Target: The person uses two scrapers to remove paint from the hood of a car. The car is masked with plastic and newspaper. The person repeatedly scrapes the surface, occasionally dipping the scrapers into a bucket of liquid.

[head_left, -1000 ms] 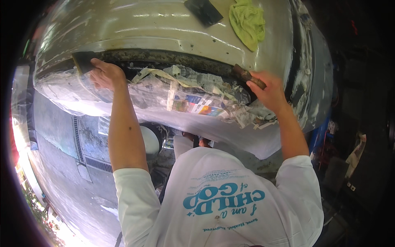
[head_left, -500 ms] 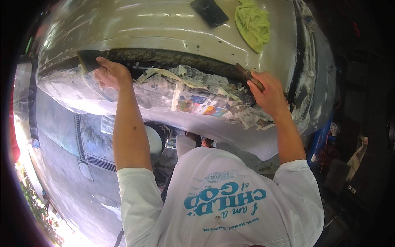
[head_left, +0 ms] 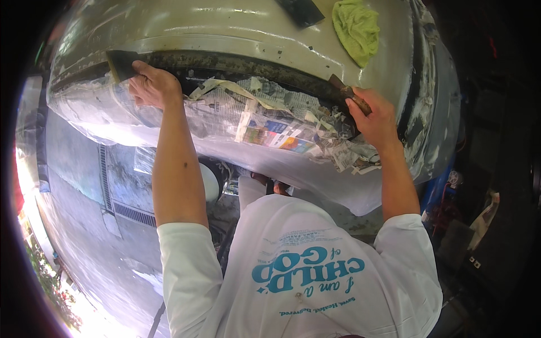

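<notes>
My left hand (head_left: 155, 87) is closed around a flat, dark square pad (head_left: 121, 65), its edge resting at the left part of a dark, dirty channel (head_left: 242, 63) in the cream vehicle panel. In my right hand (head_left: 375, 117) is a scraper (head_left: 342, 85) with a worn brown handle, its blade pointing up and left at the channel's right end. Whether the blade touches the metal I cannot tell. Torn newspaper (head_left: 225, 121) lines the channel's near side between my hands, with loose strips bunched close to my right hand.
Clear plastic sheeting (head_left: 321, 180) hangs below the newspaper. A lime-green cloth (head_left: 356, 34) and a dark flat sheet (head_left: 301, 11) lie on the cream panel (head_left: 225, 19). Below on the left, a slotted drain (head_left: 132, 213) crosses the grey floor.
The view has shifted slightly, so the panel and both hands sit higher in the picture. My left hand keeps the pad and my right hand keeps the scraper.
</notes>
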A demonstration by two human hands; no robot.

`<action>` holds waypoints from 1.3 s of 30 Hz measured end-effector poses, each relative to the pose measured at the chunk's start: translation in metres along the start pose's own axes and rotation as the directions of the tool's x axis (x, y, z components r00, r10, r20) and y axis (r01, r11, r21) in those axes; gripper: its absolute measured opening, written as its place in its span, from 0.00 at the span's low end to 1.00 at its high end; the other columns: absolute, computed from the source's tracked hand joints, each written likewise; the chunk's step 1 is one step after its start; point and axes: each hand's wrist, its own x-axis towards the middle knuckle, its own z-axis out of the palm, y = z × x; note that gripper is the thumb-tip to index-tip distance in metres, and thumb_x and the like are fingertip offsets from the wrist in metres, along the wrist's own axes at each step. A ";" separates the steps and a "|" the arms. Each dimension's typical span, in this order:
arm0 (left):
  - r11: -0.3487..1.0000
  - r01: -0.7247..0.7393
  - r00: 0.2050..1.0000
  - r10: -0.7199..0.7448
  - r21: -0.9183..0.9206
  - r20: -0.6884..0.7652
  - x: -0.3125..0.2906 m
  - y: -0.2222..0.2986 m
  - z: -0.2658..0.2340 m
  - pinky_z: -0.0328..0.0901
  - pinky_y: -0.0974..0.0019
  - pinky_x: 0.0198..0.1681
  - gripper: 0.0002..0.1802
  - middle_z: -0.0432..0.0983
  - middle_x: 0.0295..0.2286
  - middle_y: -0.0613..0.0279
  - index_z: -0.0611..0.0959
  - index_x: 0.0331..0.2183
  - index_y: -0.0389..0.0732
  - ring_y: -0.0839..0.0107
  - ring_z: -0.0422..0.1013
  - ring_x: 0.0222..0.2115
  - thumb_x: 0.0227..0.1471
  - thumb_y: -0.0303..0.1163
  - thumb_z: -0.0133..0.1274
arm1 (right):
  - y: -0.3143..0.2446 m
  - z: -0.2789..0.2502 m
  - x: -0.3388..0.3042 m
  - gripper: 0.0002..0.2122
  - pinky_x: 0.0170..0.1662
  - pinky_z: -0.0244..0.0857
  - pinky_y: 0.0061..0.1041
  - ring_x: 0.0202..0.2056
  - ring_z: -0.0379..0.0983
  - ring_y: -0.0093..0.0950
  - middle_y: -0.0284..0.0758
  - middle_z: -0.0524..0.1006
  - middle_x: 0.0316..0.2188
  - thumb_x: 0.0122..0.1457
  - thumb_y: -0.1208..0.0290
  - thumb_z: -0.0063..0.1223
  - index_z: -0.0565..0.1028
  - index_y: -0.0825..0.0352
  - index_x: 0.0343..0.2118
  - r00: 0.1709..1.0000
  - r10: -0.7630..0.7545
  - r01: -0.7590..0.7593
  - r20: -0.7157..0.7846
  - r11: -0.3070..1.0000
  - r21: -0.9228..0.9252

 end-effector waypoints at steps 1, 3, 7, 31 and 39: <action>1.000 -0.006 1.000 0.006 0.002 0.003 0.001 0.000 -0.001 0.42 0.41 0.68 0.41 0.77 0.57 0.54 0.76 0.63 0.42 0.53 0.60 0.62 0.73 0.63 0.29 | 0.000 0.000 0.002 0.13 0.37 0.75 0.35 0.33 0.81 0.42 0.40 0.82 0.35 0.58 0.75 0.71 0.83 0.69 0.46 1.000 -0.007 0.008 0.012 1.000 -0.022; 1.000 -0.018 1.000 0.018 0.001 0.009 0.001 0.001 -0.003 0.42 0.42 0.67 0.40 0.77 0.57 0.53 0.76 0.63 0.42 0.52 0.60 0.62 0.73 0.63 0.28 | -0.001 0.000 0.001 0.13 0.37 0.75 0.35 0.32 0.81 0.41 0.39 0.82 0.34 0.58 0.74 0.71 0.83 0.67 0.46 0.997 -0.071 0.072 0.014 0.997 -0.041; 1.000 -0.007 1.000 0.007 0.023 -0.016 0.004 0.002 0.000 0.44 0.43 0.67 0.39 0.77 0.56 0.54 0.77 0.61 0.41 0.53 0.62 0.61 0.73 0.61 0.28 | 0.005 0.005 -0.002 0.14 0.36 0.75 0.34 0.32 0.81 0.41 0.37 0.82 0.35 0.57 0.73 0.72 0.83 0.65 0.46 0.997 -0.077 0.078 0.014 0.994 -0.074; 0.998 -0.039 0.999 0.039 0.041 0.006 0.001 -0.002 -0.001 0.44 0.46 0.67 0.36 0.76 0.56 0.59 0.75 0.63 0.41 0.56 0.63 0.59 0.75 0.56 0.30 | -0.006 0.020 0.008 0.15 0.39 0.75 0.28 0.32 0.81 0.31 0.41 0.84 0.38 0.60 0.71 0.70 0.82 0.71 0.49 0.983 0.148 -0.162 0.110 0.978 0.128; 0.999 -0.047 0.999 0.047 -0.005 -0.017 0.002 -0.006 0.001 0.43 0.45 0.67 0.41 0.78 0.56 0.56 0.76 0.63 0.40 0.57 0.61 0.61 0.73 0.64 0.29 | -0.016 0.023 0.025 0.15 0.39 0.75 0.32 0.34 0.82 0.40 0.43 0.84 0.38 0.59 0.71 0.70 0.82 0.70 0.48 0.985 0.074 -0.098 0.154 0.983 0.152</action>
